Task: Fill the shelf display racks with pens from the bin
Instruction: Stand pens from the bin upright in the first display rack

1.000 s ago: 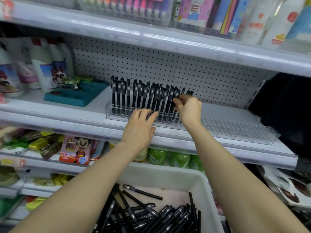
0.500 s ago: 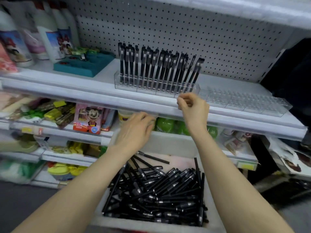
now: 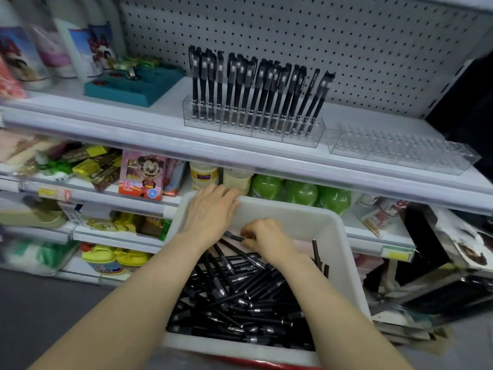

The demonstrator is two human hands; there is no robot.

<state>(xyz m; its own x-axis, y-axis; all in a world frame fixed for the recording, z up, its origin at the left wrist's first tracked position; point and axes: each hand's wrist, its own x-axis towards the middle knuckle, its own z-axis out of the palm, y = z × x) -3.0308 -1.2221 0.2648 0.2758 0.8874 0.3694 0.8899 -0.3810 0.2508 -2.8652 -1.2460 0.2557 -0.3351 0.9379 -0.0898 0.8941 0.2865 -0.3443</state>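
Pens lie heaped in the bin; your hands have dropped to it from the filled rack. Left hand grips its far rim, right hand pinches one pen, likely bound for the empty rack.

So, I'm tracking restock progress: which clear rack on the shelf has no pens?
The right-hand rack: its slots all stand bare, while the left rack beside it is packed with upright black pens.

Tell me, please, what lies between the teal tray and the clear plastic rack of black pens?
Nothing: the head view shows bare white shelf between the teal rectangular tray and clear plastic pen rack.
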